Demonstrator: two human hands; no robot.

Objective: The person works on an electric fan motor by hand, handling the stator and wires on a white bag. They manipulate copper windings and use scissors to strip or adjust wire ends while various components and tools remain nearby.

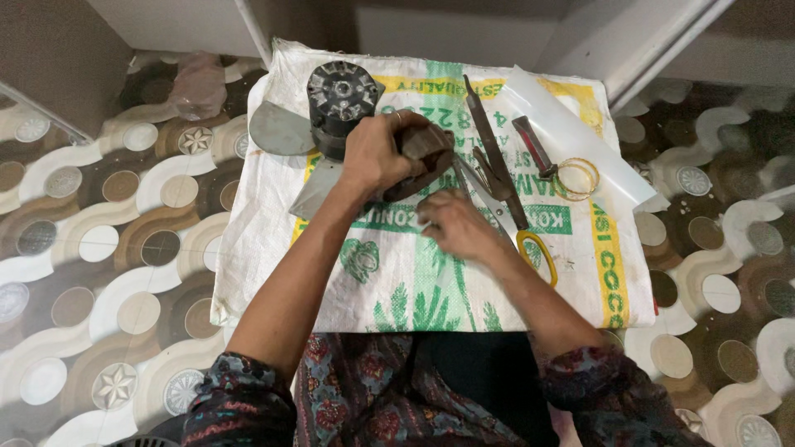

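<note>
My left hand [377, 157] clenched the dark motor part [426, 153]; my right hand [454, 223], at its five o'clock, pinched something unclear. Mid-disassembly, I judged; steadying grip needed next.

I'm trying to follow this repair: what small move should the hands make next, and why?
Probably keep the left hand clamped on the dark round part while the right hand closes in on its lower edge: the right fingertips sit just beneath it, with scissors lying beside.
</note>
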